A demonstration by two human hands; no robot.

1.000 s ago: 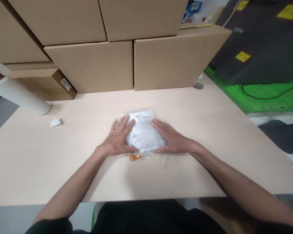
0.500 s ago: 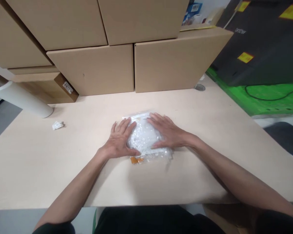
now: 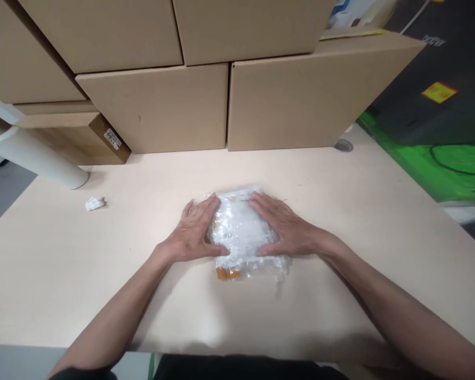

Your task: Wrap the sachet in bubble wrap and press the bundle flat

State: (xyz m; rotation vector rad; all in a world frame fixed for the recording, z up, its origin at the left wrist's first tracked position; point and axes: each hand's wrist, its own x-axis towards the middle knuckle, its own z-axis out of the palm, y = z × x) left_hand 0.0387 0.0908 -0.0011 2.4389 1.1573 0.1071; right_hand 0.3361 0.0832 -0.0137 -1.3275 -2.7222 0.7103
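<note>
A flat package wrapped in clear bubble wrap [image 3: 241, 227] lies on the table, with a strip of orange tape [image 3: 227, 273] at its near left corner. My left hand [image 3: 193, 229] grips its left side, fingers along the edge and thumb reaching over the near part. From the other side my right hand [image 3: 287, 224] clasps the right edge, its fingers and thumb lying on the wrap. The palms hide both side edges. Loose plastic sticks out at the near right corner. What is inside the wrap cannot be made out.
Stacked cardboard boxes [image 3: 154, 113] line the back of the pale table [image 3: 83, 279]. A white roll [image 3: 47, 161] leans at the left, near a crumpled white scrap [image 3: 95, 203]. At the right stands a dark case [image 3: 451, 58] on a green base [image 3: 439, 174].
The view has shifted, so the boxes look larger and the dark case sits farther right. Both hands stay on the package, which lies slightly lower and more right in view.
</note>
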